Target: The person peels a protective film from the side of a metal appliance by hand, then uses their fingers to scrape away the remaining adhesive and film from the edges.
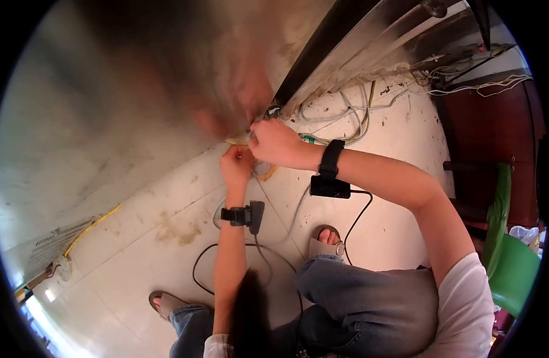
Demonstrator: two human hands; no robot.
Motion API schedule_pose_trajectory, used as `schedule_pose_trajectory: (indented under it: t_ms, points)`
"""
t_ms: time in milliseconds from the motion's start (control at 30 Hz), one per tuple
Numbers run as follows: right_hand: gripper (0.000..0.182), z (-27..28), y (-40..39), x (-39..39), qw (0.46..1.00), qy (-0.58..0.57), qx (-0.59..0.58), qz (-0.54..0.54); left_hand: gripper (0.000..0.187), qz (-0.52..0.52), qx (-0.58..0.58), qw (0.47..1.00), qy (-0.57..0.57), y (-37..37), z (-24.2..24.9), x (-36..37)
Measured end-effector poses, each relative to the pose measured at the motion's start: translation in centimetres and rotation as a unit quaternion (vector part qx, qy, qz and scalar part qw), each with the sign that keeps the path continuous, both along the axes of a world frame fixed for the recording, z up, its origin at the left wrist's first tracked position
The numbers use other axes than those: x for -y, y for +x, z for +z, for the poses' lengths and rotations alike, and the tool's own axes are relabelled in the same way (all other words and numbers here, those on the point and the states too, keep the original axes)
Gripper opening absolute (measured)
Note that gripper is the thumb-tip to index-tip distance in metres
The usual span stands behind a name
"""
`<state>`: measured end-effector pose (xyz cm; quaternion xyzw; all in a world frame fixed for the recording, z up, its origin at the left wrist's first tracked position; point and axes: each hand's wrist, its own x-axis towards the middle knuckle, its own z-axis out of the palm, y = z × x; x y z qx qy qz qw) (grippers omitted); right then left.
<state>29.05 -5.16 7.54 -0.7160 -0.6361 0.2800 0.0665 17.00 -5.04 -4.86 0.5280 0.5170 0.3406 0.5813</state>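
Low against a shiny metal panel, my two hands are close together. My right hand is closed, knuckles up, at the panel's corner by a small dark fitting; whatever its fingers hold is hidden. Just below and left of it, my left hand has its fingers curled into a pinch, and what lies in them is too small to name. A tan curved band, perhaps part of a tape roll, shows beneath the hands. Beside my right wrist is a small green piece.
Loose grey cables lie on the stained tiled floor to the right of the panel's dark edge. A yellow cable runs along the panel's lower left. Black cords hang from my wrist devices. A green chair stands at right.
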Motion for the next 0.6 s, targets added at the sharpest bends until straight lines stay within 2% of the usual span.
schedule_pose_trajectory:
  t_ms: [100, 200, 233, 300, 333, 400, 500, 600]
  points:
    - [0.023, -0.3, 0.2, 0.5, 0.999, 0.042, -0.023, -0.006, 0.011, 0.002, -0.005, 1.000, -0.001, 0.0, -0.8, -0.1]
    - [0.021, 0.7, -0.2, 3.1, 0.991, 0.135, -0.003, 0.018, 0.011, 0.005, -0.010, 1.000, -0.012, 0.0, 0.1, -0.3]
    - [0.025, 0.6, 0.0, 3.3, 0.994, 0.103, -0.022, 0.006, 0.011, 0.006, -0.014, 1.000, -0.018, 0.0, 0.5, -0.3]
    - [0.035, 0.0, 0.4, 3.7, 0.997, 0.038, -0.059, -0.017, 0.010, 0.008, -0.005, 1.000, 0.007, 0.0, -2.3, -0.4]
    - [0.039, -0.7, 0.6, 3.4, 0.996, 0.039, -0.076, -0.032, 0.009, 0.010, -0.001, 1.000, 0.022, 0.1, -2.6, -0.6]
    - [0.046, -2.5, 1.0, 2.6, 0.991, 0.040, -0.113, -0.063, 0.009, 0.005, 0.025, 0.999, -0.026, 0.0, -2.2, -0.4]
    - [0.049, -4.1, 0.8, 1.4, 0.981, 0.084, -0.150, -0.089, 0.011, -0.026, 0.030, 0.999, -0.027, -0.8, -1.0, 0.1]
    - [0.042, -4.2, 0.4, 0.8, 0.967, 0.046, -0.186, -0.167, 0.014, -0.017, 0.074, 0.996, -0.036, -1.9, -0.3, 1.5]
